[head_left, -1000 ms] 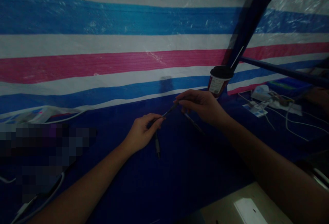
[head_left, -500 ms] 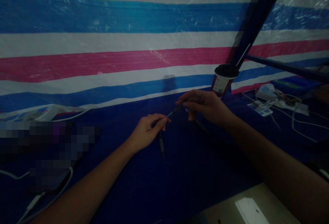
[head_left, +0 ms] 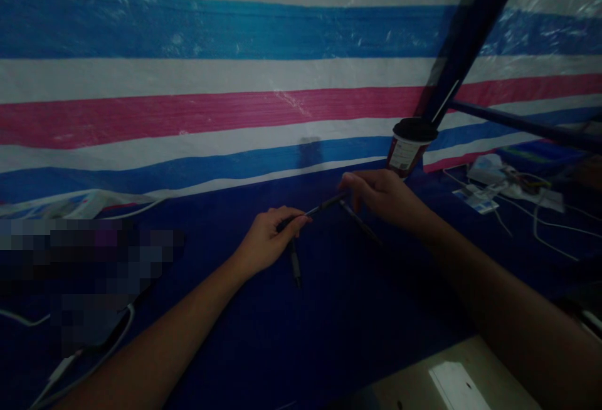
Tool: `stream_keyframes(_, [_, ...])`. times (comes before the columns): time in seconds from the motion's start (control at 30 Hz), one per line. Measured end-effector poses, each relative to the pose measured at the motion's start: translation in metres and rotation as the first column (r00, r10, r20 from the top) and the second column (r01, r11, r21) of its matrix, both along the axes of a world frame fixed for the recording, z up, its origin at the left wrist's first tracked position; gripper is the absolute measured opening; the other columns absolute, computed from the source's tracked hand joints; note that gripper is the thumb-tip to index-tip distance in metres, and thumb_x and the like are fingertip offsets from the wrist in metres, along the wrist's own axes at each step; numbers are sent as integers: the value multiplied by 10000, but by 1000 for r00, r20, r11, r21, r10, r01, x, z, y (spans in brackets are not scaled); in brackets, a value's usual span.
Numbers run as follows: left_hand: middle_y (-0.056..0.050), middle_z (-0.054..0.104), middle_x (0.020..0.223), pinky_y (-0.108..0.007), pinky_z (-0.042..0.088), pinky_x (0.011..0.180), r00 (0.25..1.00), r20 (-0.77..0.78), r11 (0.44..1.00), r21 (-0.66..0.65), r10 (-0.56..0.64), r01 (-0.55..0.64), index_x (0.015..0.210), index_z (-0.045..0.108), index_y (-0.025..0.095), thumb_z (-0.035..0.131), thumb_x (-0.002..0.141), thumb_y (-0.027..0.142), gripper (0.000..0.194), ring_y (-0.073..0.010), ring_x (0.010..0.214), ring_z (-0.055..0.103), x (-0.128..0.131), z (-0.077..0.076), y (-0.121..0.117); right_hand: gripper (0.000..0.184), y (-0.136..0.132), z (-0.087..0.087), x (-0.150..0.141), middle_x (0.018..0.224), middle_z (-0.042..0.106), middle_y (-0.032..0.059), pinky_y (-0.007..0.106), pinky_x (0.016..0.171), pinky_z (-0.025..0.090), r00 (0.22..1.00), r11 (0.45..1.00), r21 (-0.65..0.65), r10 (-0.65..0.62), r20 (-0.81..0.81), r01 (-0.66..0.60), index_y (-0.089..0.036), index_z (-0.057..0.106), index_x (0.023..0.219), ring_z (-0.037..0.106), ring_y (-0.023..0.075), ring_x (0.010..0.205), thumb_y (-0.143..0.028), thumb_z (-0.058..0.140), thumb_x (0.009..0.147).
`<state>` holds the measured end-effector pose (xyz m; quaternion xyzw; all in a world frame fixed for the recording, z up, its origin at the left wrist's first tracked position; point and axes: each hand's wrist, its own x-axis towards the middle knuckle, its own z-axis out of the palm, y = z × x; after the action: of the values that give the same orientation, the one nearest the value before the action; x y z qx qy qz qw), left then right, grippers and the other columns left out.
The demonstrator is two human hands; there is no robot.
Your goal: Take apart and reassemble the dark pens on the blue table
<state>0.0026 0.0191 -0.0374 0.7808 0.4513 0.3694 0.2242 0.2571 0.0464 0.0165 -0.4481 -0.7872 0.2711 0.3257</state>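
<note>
My left hand (head_left: 273, 237) is closed, pinching a slim dark pen (head_left: 325, 205) between thumb and fingers. The pen slants up to the right, with a paler stretch beside my left fingertips. At its far end, my right hand (head_left: 379, 195) has its fingers curled in, and they seem to grip the tip; the exact contact is dim. A second dark pen (head_left: 295, 264) lies on the blue tabletop (head_left: 329, 328) just under my left hand. Below my right hand lies a third dark pen (head_left: 361, 223), its upper end close to my fingers.
A lidded paper cup (head_left: 410, 147) stands behind my right hand, near a dark metal post (head_left: 454, 78). Cables and small white pieces (head_left: 512, 187) lie at the right. Blurred-out items and a white cable (head_left: 61, 369) are at the left. A striped plastic sheet (head_left: 211, 115) hangs behind.
My right hand has shifted slightly right along the pen towards its far end, uncovering more of the dark barrel. My left hand stays in place.
</note>
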Motion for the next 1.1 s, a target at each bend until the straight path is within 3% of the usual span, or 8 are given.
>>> stream_keyframes(0.07, [8, 688, 693, -321, 465, 733, 1000, 15, 1000, -3, 5, -5, 943, 781, 236, 562, 956, 409, 280, -156, 649, 611, 0, 0, 0, 453, 0, -1, -1, 632, 659, 13, 260, 531, 387, 998, 998, -9, 55, 17, -55, -177, 681, 765, 563, 128, 544, -590, 592, 929])
stream_keyframes(0.17, [3, 703, 729, -300, 471, 694, 999, 34, 1000, -14, -14, 14, 954, 780, 229, 592, 943, 397, 252, -156, 667, 619, 0, -2, 1, 605, -1, -1, -1, 518, 581, 15, 274, 523, 361, 994, 1000, -15, -5, 108, 7, -168, 641, 635, 525, 128, 486, -608, 438, 997])
stream_keyframes(0.3, [2, 699, 722, -282, 479, 658, 998, 55, 999, -23, -35, 36, 968, 775, 222, 573, 960, 381, 257, -154, 660, 622, -2, -3, 3, 363, -2, 0, -1, 696, 682, 12, 258, 575, 380, 986, 990, 23, 133, 98, -136, -161, 707, 957, 585, 136, 598, -510, 609, 942])
stream_keyframes(0.57, [-14, 760, 790, -335, 475, 738, 999, 23, 984, 174, 41, -44, 959, 794, 252, 634, 939, 385, 209, -182, 722, 648, 0, 0, -1, 472, -5, -3, -6, 567, 571, -10, 264, 551, 358, 969, 984, -97, 163, 187, -146, -191, 595, 707, 517, 123, 513, -485, 420, 1033])
stream_keyframes(0.7, [-22, 778, 830, -313, 505, 701, 993, 104, 996, 68, 53, -60, 990, 789, 247, 626, 945, 356, 201, -180, 723, 677, 2, 1, -3, 387, -6, -2, -5, 693, 667, 8, 251, 542, 371, 972, 979, -90, 194, 134, -183, -192, 658, 813, 564, 129, 576, -529, 548, 969])
stream_keyframes(0.8, [-25, 763, 816, -291, 512, 674, 985, 158, 995, 72, 62, -75, 989, 780, 223, 623, 948, 314, 186, -170, 723, 675, 3, 4, -6, 451, -4, -3, -3, 603, 612, -8, 247, 524, 365, 966, 971, -113, 226, 126, -213, -197, 635, 725, 531, 119, 530, -565, 532, 965])
stream_keyframes(0.97, [-21, 768, 857, -296, 515, 723, 985, 171, 979, 202, 4, -40, 962, 778, 226, 686, 917, 268, 111, -159, 764, 668, 7, 10, -11, 537, 0, 0, 7, 504, 572, -20, 247, 468, 352, 947, 857, -427, 321, 1, -290, -192, 652, 701, 493, 112, 448, -665, 537, 929])
stream_keyframes(1.1, [-8, 750, 824, -272, 496, 662, 957, 291, 999, -34, -8, 19, 1022, 714, 211, 777, 834, 295, 215, -144, 711, 664, 11, 9, -12, 507, -1, 9, 15, 659, 706, 45, 269, 559, 438, 890, 770, -520, 454, 41, -369, -166, 782, 831, 614, 149, 583, -622, 582, 924])
